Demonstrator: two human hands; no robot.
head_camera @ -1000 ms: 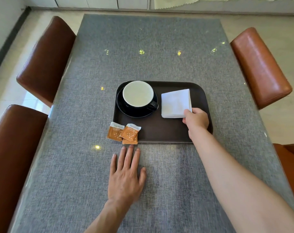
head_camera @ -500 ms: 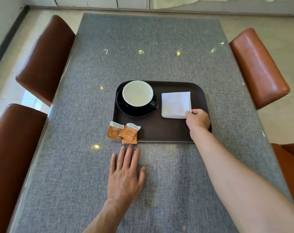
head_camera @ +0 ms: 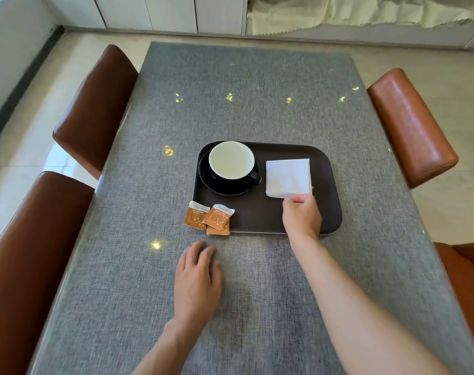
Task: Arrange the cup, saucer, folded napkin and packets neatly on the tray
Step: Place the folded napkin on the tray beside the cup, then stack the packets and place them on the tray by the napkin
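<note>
From the head view, a dark brown tray (head_camera: pixel 330 212) with rounded corners lies on a tabletop (head_camera: pixel 257 104) covered in grey woven cloth. In the tray's far left corner a black saucer (head_camera: pixel 211 182) carries a black cup (head_camera: pixel 231 161) with a pale inside, upright, its handle pointing toward the tray's middle. Just to the right of the cup, apart from the saucer, a white folded napkin (head_camera: pixel 288 177) lies flat on the tray floor.

The right hand (head_camera: pixel 302 217) reaches over the tray's near edge, its fingertips (head_camera: pixel 298 198) pinching the napkin's near edge by its near right corner; the grip is pressed together on the napkin.

Three orange packets (head_camera: pixel 210 219) with white tops sit at the tray's near left corner, overlapping one another. The leftmost one lies on the cloth just outside the tray, while the other two straddle the tray's rim.

The left hand (head_camera: pixel 198 285) rests palm down on the tabletop near the packets, not touching them, fingers loosely curled and holding nothing.

Brown leather chairs (head_camera: pixel 95 109) stand along both sides of the tabletop
</note>
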